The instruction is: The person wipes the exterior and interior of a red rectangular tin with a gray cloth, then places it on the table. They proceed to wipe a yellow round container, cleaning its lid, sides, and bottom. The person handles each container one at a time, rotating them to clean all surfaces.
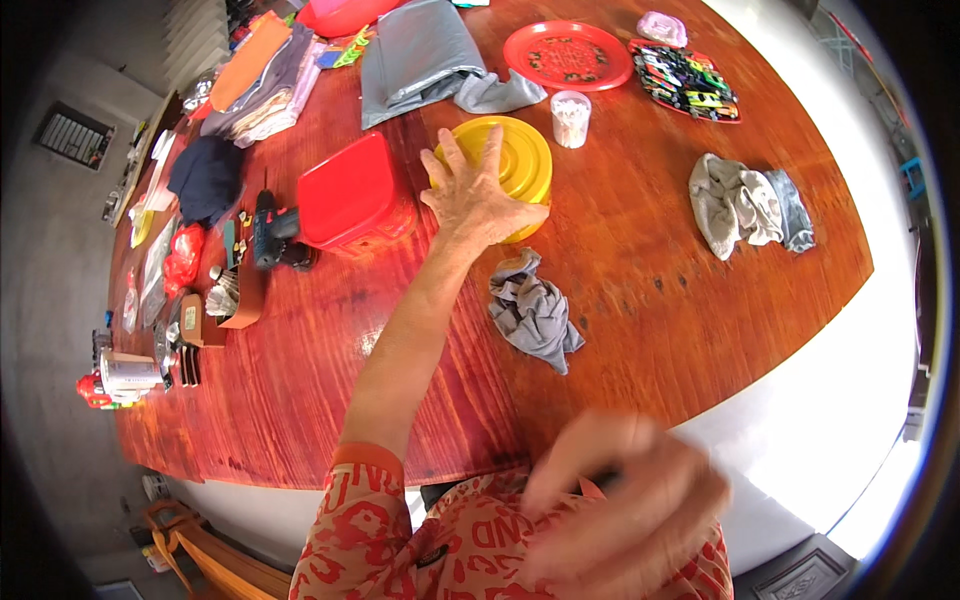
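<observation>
Yellow tub (530, 165), round and lidded, stood mid-worktop (640, 330), just right of a red box (350, 200). Left hand (475, 195) reached over it, palm down, fingers spread across the lid's left part and near edge; could not tell how hard they pressed. Right hand (630, 500) was a blur in front of the patterned shirt (370, 520); state of its fingers could not be told.

Judgement on handling: a wide, even hold kept low around the rim seemed best, with the second hand brought to the far side to stop tipping. The white cup (571, 120) just beyond wanted clearance; the crumpled grey cloth (535, 310) lay near on this side.

Surface: glossy reddish-brown wood, grain showing, curved by the lens. Room: grey wall (50, 220) at left, pale floor (720, 440), wooden chair (210, 550) lower left.
</observation>
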Demonstrator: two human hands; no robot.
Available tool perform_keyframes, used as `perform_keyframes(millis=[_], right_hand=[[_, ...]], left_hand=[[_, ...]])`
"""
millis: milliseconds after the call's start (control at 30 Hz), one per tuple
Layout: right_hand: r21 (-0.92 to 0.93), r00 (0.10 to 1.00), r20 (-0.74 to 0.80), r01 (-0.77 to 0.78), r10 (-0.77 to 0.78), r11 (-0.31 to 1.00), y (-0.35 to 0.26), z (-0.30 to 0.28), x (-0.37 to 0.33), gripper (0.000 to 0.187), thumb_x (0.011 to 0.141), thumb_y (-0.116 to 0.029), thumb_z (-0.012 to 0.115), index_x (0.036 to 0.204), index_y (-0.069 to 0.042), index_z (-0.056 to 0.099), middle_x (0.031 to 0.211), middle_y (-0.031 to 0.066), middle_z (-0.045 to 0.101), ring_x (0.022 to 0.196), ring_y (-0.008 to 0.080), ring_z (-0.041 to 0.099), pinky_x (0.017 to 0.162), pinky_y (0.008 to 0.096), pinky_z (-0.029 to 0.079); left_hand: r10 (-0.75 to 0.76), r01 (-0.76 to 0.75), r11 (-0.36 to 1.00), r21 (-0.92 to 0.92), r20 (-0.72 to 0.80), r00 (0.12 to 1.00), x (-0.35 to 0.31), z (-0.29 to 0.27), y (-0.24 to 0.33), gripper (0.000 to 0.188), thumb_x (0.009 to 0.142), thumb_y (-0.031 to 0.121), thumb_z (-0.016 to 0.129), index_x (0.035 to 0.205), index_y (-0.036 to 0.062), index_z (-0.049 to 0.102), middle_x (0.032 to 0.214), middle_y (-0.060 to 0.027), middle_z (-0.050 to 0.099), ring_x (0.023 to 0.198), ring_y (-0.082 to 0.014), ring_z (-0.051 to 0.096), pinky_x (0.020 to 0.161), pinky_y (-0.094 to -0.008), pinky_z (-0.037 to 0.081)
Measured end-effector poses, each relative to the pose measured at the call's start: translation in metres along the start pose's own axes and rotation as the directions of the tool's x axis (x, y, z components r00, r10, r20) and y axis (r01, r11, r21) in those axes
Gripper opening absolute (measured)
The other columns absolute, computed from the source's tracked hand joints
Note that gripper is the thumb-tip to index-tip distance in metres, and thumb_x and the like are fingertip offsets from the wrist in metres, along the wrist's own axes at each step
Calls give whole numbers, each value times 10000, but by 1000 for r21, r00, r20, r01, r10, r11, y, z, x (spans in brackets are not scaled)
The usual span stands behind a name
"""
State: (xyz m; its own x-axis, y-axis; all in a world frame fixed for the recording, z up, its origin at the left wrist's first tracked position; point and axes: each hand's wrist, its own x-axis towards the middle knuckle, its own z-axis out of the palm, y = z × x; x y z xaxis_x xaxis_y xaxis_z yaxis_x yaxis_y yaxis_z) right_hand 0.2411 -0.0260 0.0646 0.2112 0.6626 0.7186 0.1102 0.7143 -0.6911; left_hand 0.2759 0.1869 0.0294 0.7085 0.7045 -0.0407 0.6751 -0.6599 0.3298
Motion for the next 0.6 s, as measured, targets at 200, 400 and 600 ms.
perform_keyframes(millis=[200,400,600], right_hand=[[-937,906,-265,-323,329,135,81,-27,-60,579,651,-347,831,1130,-99,620,1295,158,502,1218,395,451,909,527,424],[-944,960,-35,-123,277,307,108,-12,-90,361,692,-106,751,1037,-103,646,1207,118,573,1124,326,546,816,442,501],[-533,841,-514,-470,172,704,1,-41,-87,376,676,52,665,1034,-63,669,1093,155,588,956,328,618,821,404,524]], left_hand=[[121,-120,992,34,-28,992,-12,11,-3,1135,545,468,814,1529,318,269,1589,-245,84,1414,-487,122,1047,-628,298],[181,-183,982,-40,-40,983,-52,0,-27,1153,529,423,847,1500,187,271,1587,-210,118,1423,-446,146,1072,-643,271],[270,-270,963,-7,-41,962,-130,0,-39,1197,501,368,891,1494,118,271,1571,-206,147,1428,-472,142,1067,-679,290]])
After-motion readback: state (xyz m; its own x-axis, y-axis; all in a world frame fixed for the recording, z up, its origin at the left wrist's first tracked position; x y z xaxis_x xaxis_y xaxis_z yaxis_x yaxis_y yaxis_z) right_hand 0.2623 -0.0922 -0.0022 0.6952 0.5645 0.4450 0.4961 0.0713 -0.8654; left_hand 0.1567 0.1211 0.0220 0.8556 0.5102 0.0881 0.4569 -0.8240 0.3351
